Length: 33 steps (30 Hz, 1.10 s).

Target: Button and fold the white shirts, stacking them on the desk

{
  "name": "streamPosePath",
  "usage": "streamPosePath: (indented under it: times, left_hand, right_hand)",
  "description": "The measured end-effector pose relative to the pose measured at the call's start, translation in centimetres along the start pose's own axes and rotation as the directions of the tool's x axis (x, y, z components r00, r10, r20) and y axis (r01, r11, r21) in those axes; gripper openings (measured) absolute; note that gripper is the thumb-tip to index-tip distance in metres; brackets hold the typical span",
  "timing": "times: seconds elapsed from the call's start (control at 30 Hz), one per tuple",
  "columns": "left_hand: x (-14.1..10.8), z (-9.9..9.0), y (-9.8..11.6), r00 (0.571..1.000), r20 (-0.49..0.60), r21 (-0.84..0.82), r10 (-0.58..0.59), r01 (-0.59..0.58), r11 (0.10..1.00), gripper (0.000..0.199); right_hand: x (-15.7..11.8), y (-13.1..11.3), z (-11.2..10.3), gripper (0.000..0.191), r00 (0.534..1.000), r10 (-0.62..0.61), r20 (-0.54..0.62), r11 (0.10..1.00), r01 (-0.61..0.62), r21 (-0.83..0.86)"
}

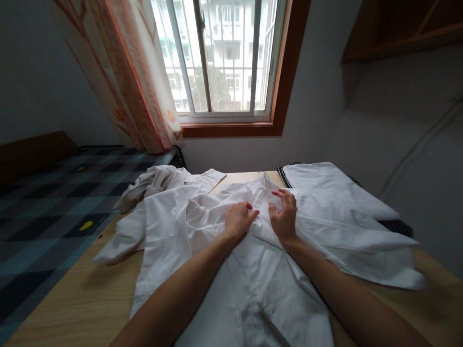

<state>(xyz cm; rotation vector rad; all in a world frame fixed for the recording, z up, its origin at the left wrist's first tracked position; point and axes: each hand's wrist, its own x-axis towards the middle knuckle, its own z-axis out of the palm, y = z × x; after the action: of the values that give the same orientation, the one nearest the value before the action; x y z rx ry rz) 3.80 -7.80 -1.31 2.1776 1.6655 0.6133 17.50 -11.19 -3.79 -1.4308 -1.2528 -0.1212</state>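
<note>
A white long-sleeved shirt point(217, 289) lies spread and creased over the table, its sleeves out to both sides. My left hand point(239, 219) is on the shirt near its collar end, with the fingers curled into the cloth and the thumb pointing right. Just right of it, my right hand point(284, 217) is held over the shirt with its thumb and fingers apart. The fabric between the two hands is bunched. A thin grey strip point(272, 325) shows low on the shirt front; what it is I cannot tell.
Crumpled pale cloth point(159, 180) sits at the table's back left. Folded white cloth point(321, 180) lies at the back right over something dark-striped. The wooden table point(79, 294) borders a bed with a checked cover point(54, 207). A curtain point(133, 96) hangs beside the barred window point(227, 62).
</note>
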Motion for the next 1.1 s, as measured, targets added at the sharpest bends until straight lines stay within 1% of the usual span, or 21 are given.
streamPosePath:
  times: [0.07,0.13,0.2,0.3,0.37,0.4,0.5,0.57,0.63,0.77,0.97,1.1]
  left_hand:
    - [-0.1,0.0,0.2,1.0,0.01,0.012,-0.011,0.011,1.0,0.025]
    - [-0.2,0.0,0.2,1.0,0.004,-0.014,-0.004,0.004,1.0,0.019]
    - [-0.3,0.2,0.0,0.999,-0.044,-0.08,0.027,-0.03,0.996,0.015]
    - [-0.2,0.6,-0.6,0.989,-0.133,-0.256,0.061,-0.094,0.962,0.01]
    - [0.0,0.8,-1.1,0.988,-0.149,-0.41,0.043,-0.101,0.907,0.008]
    - [0.1,0.9,-1.4,0.99,-0.14,-0.486,0.028,-0.093,0.869,0.008]
    - [0.3,1.0,-1.9,0.996,-0.083,-0.67,0.011,-0.064,0.739,0.01]
    - [0.3,1.0,-2.0,0.999,-0.052,-0.748,0.015,-0.049,0.662,0.012]
    - [0.3,0.9,-2.1,1.0,-0.024,-0.791,0.016,-0.028,0.611,0.014]
    - [0.2,0.6,-2.0,0.998,0.047,-0.831,0.038,0.018,0.556,0.019]
    - [0.1,-0.1,-2.0,0.99,0.099,-0.856,0.104,0.031,0.516,0.021]
    - [0.1,0.1,-2.2,0.985,0.111,-0.865,0.134,0.029,0.502,0.023]
  right_hand:
    - [-0.1,-0.1,-0.1,0.027,1.0,-0.009,0.003,1.0,0.009,-0.008]
    - [-0.2,-0.1,0.0,0.024,1.0,-0.011,0.027,1.0,0.011,-0.029]
    - [-0.2,0.0,0.0,0.022,0.998,-0.016,0.062,0.999,0.019,-0.046]
    - [-0.4,-0.1,0.1,0.019,0.99,-0.048,0.135,0.998,0.054,-0.043]
    - [-0.5,-0.2,0.0,0.015,0.978,-0.071,0.198,0.996,0.078,-0.03]
    - [-0.5,-0.3,0.0,0.014,0.97,-0.082,0.229,0.996,0.09,-0.025]
    - [-0.7,-0.6,-0.2,0.009,0.951,-0.111,0.289,0.992,0.122,-0.02]
    - [-0.8,-0.7,-0.2,0.008,0.946,-0.125,0.301,0.99,0.14,-0.029]
    - [-0.8,-0.7,-0.2,0.007,0.946,-0.127,0.298,0.988,0.146,-0.042]
    - [-0.8,-0.7,-0.2,0.005,0.94,-0.125,0.318,0.989,0.145,-0.037]
    - [-0.7,-0.6,-0.2,0.007,0.922,-0.099,0.373,0.995,0.102,0.014]
    - [-0.7,-0.7,-0.3,0.009,0.911,-0.099,0.399,0.994,0.108,0.001]
